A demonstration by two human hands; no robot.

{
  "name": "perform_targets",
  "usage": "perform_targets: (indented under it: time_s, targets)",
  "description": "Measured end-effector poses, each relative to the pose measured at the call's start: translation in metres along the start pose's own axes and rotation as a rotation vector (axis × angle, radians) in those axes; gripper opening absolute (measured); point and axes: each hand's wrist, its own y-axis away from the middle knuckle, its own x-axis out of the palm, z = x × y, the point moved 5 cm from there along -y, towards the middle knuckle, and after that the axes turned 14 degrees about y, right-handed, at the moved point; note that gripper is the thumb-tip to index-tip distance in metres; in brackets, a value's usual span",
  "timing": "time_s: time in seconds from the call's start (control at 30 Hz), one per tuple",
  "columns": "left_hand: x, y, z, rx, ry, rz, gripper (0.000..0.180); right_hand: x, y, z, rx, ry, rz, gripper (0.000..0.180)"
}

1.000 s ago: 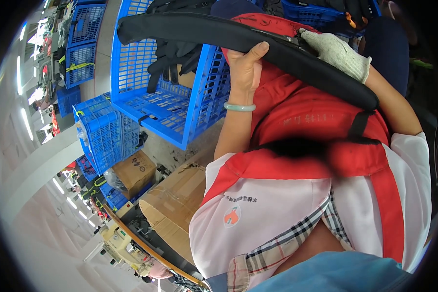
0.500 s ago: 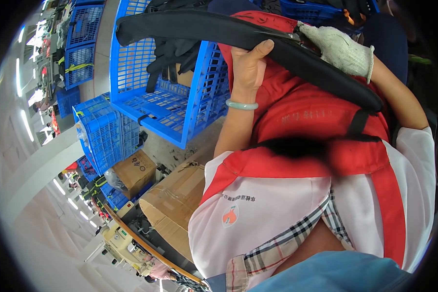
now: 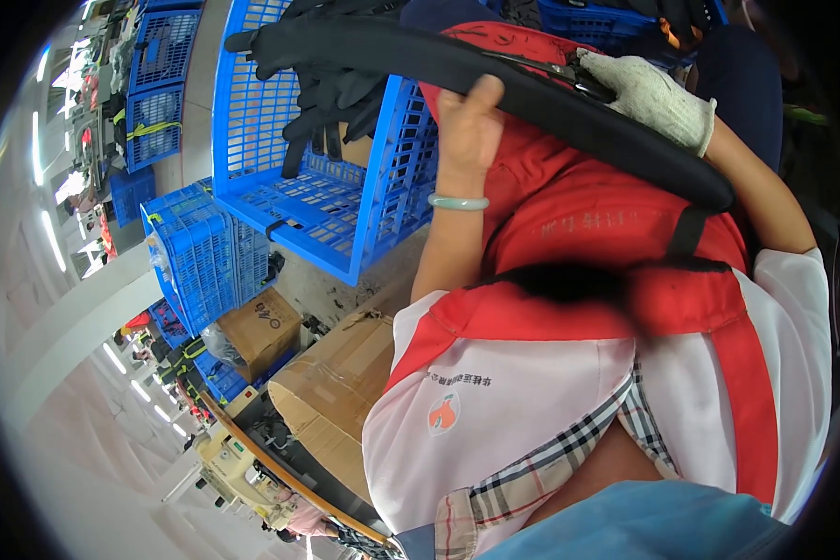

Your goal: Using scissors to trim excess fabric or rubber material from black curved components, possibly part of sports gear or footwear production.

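Note:
A long black padded strap (image 3: 373,51) stretches across my lap, from over the blue crate at the left to its rounded end at the right. My bare left hand (image 3: 469,126) is closed round the strap near its middle, thumb on top. My right hand (image 3: 651,98), in a white knit glove, grips dark scissors (image 3: 583,82) at the strap's far edge. The scissor blades point left along that edge; whether they touch the strap I cannot tell. Beneath lies the red apron (image 3: 569,219) over my lap.
Left of my lap stands an open blue plastic crate (image 3: 294,238) with black pieces (image 3: 331,103) inside. Further left are stacked blue crates (image 3: 210,252) and cardboard boxes (image 3: 341,373). Another blue crate (image 3: 593,23) stands beyond my knees. A sewing machine (image 3: 243,471) is at lower left.
The strap's left end has shifted slightly right and turned, and my left hand has moved a little left. The scissor blades now show beyond my gloved right hand, their tips further left.

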Motion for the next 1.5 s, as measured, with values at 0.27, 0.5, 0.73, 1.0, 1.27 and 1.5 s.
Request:
perform_targets:
  time_s: [0.27,0.5,0.73,1.0,1.27,1.5]
  targets:
    - [0.004,-0.005,-0.007,0.067,-0.044,0.051,0.029,0.021,-0.005,-0.003,0.059,0.080,0.035,0.050]
    - [0.002,-0.003,-0.008,0.074,-0.024,0.026,0.030,0.021,-0.011,-0.002,0.193,-0.200,0.217,0.047]
    - [0.002,-0.002,-0.003,0.053,-0.040,0.054,0.031,0.027,-0.011,-0.014,-0.047,0.002,-0.063,0.044]
    - [-0.001,-0.006,-0.020,0.013,0.105,0.026,0.036,-0.003,-0.010,0.013,-0.032,0.030,-0.062,0.027]
    - [0.006,-0.010,-0.031,0.155,-0.071,0.037,0.030,-0.001,-0.016,0.014,-0.041,0.202,-0.170,0.038]
    - [0.014,-0.008,-0.033,0.147,-0.042,0.030,0.025,-0.006,-0.028,0.019,-0.005,0.125,-0.018,0.038]
